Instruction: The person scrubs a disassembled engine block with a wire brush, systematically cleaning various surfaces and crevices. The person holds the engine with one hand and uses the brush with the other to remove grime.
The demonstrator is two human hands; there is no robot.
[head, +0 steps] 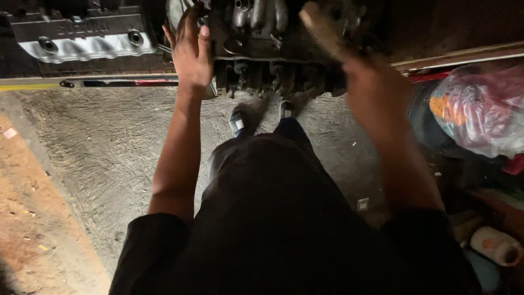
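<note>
Up at the top of the view, a dark, greasy engine block (273, 49) sits on the edge of a raised platform (109, 68), with its pipes and ports facing the person. Against its left side the left hand (191, 52) lies flat, fingers stretched apart and upward, palm pressed to the metal, clamped on nothing. Over the block's right upper part the right hand (360, 76) is blurred; its grip is folded together around a brush (322, 27) with pale bristles, which points up and to the left and seems to touch the block, though the blur hides the exact contact. Left of the block, well apart from it, a silver valve cover (82, 41) rests on the same platform. Below, the person's two feet (262, 117) stand on a rough concrete floor (109, 153). At the right edge lie a clear plastic bag (480, 109) of coloured stuff and, lower down, a pale bottle (496, 246) on its side.
</note>
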